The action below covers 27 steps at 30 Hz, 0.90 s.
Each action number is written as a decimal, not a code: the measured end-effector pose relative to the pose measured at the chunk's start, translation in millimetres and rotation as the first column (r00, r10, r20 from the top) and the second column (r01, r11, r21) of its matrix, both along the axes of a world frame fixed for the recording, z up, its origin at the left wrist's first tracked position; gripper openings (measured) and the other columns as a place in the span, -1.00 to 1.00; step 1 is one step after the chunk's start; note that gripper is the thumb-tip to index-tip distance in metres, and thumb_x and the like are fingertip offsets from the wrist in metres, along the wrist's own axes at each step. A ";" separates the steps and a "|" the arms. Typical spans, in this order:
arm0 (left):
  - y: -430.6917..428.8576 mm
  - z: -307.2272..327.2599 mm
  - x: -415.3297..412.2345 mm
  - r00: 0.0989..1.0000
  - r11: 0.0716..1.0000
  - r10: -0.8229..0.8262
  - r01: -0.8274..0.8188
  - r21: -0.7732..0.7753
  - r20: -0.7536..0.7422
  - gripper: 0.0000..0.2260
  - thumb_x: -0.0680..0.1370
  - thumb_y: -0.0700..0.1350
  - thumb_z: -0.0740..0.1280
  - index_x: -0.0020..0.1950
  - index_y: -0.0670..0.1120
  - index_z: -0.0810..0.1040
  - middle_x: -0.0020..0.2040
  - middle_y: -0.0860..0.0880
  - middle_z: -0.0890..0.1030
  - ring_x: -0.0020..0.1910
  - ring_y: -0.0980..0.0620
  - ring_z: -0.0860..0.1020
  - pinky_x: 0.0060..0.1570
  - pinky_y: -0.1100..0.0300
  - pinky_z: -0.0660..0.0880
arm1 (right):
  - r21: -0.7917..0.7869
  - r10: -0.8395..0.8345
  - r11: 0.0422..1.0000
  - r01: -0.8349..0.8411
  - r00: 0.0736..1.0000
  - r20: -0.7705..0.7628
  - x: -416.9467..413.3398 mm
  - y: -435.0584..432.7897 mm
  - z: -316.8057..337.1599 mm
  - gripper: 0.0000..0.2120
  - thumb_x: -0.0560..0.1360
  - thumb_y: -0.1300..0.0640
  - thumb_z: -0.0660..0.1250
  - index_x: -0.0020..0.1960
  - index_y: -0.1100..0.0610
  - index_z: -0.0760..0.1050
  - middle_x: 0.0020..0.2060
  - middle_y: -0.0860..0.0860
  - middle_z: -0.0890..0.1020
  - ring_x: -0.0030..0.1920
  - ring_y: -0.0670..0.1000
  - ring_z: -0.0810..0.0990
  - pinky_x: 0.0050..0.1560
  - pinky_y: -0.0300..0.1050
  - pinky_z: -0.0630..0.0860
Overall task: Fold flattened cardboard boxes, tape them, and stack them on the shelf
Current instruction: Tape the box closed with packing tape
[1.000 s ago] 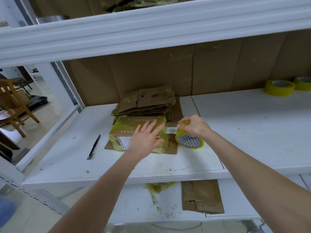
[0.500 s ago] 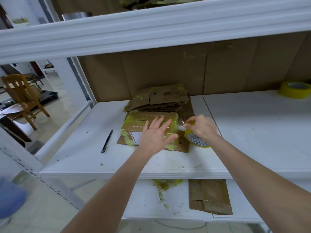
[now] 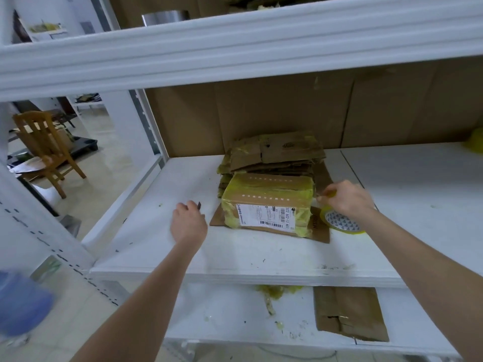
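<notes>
— Which step are you on?

— Taping, and near its end, I judge. In the head view the folded box (image 3: 266, 202) sits on the shelf (image 3: 261, 259) between my two hands. It is wrapped in yellowish tape and lies on a cardboard sheet (image 3: 321, 231). My right hand (image 3: 349, 201), just right of the box, is curled round the tape roll (image 3: 342, 225) at the box's right end. A strand may run from roll to box, but it is too faint to be sure.

— And the left?

— My left hand (image 3: 188, 223) is well apart from the right, on the box's other side. Its fingers are bent down over a thin dark tool (image 3: 199, 205), a cutter I take it. Only the tip shows, so I cannot tell whether I grip it.

— Next?

— Take the cutter firmly, carry it across to my right hand and sever the tape close to the box, with the strand held taut. After that the box can be stacked. The flattened boxes (image 3: 274, 155) lie beyond both hands.
</notes>
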<state>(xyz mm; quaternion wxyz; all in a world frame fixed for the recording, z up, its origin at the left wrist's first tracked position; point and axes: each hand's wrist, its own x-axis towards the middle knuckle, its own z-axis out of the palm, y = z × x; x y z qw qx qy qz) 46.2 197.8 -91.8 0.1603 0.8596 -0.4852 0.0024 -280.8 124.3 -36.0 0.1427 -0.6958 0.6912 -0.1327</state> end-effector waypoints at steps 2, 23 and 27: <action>-2.4 -7.6 10.2 1.000 0.996 0.010 -0.009 0.091 -0.008 -0.72 0.61 -0.05 0.20 0.27 -0.16 0.34 0.21 -0.16 0.40 0.20 -0.13 0.41 -0.02 0.05 0.43 | 0.005 -0.009 1.000 0.009 1.000 0.022 -2.0 -2.9 -0.4 -0.73 0.49 -0.19 0.35 0.10 -0.09 0.60 0.04 0.01 0.65 0.01 0.06 0.54 -0.10 -0.14 0.42; 8.8 82.6 -189.8 0.878 0.812 -0.479 0.449 -0.373 0.013 -0.77 0.61 -0.20 0.20 0.20 -0.17 0.57 0.00 -0.13 0.52 -0.20 -0.08 0.54 -0.22 0.12 0.50 | -0.017 0.060 0.998 -0.058 0.938 0.341 -45.5 1.4 -2.1 -0.90 0.47 -0.06 0.40 -0.12 -0.05 0.63 -0.06 -0.04 0.63 -0.04 -0.02 0.50 -0.10 -0.19 0.36; 5.7 73.5 -219.5 0.901 0.877 -0.433 0.425 -0.226 0.014 -0.74 0.61 -0.22 0.16 0.25 -0.18 0.52 0.05 -0.16 0.50 -0.08 -0.20 0.57 -0.13 -0.01 0.53 | -0.014 0.022 1.000 -0.018 0.919 0.394 -49.3 2.5 -3.9 -0.89 0.46 -0.06 0.43 -0.18 -0.04 0.58 -0.15 -0.05 0.57 -0.06 -0.01 0.49 -0.12 -0.18 0.38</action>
